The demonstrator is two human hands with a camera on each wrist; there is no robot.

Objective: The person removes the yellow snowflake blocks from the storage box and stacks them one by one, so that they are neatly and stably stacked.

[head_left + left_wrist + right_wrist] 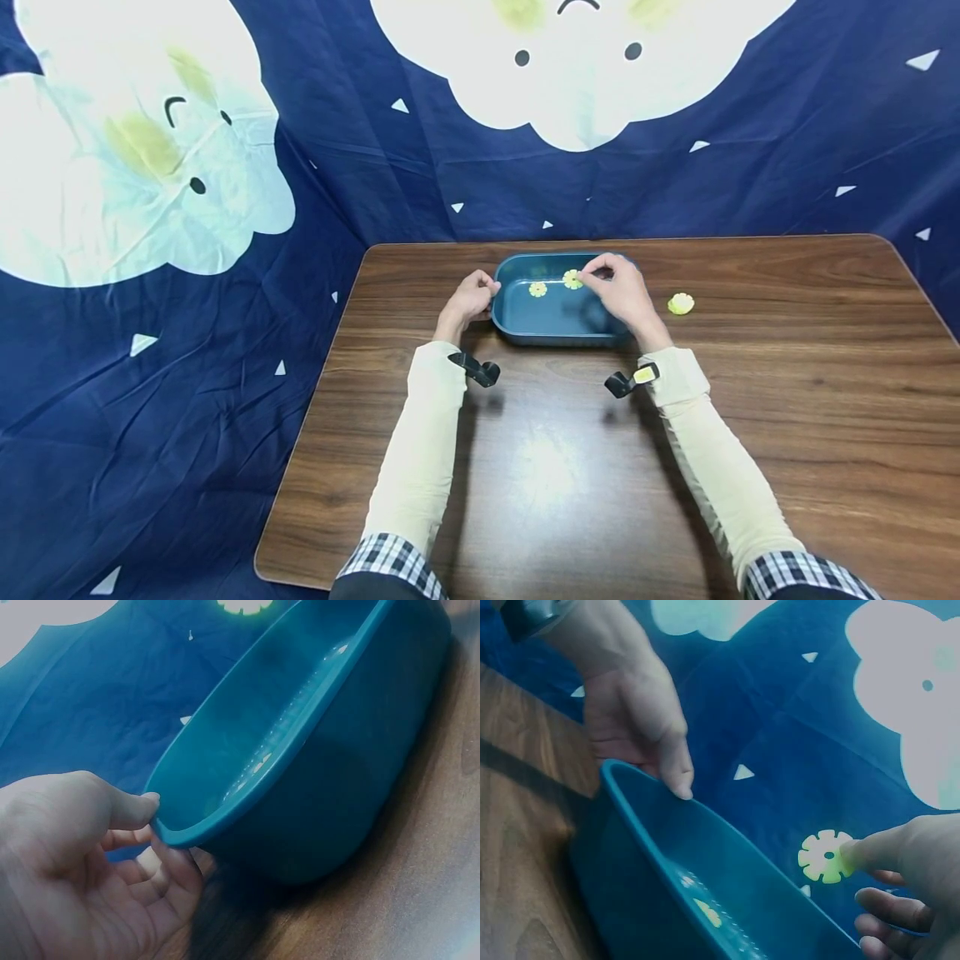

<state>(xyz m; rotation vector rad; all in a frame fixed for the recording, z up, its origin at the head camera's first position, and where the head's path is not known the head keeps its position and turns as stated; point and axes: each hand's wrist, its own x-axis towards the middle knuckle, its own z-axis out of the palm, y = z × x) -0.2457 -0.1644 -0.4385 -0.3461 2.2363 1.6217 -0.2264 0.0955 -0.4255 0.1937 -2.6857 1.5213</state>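
A teal plastic basin (555,321) stands on the table, its left end rim pinched between the thumb and fingers of my left hand (471,298). In the left wrist view the thumb lies on the rim (184,838) with the fingers below it. My right hand (618,287) is over the basin's right side, pinching a flat yellow-green flower-shaped disc (826,856) with a small centre hole by its edge. Inside the basin lies another yellow flower disc (537,289), partly hidden by the wall in the right wrist view.
Right of the basin, a pale yellow-green flower piece (681,303) lies on the brown wooden table (787,400). Behind the table hangs a dark blue cloth (637,183) with white clouds. Both wrists carry black camera mounts.
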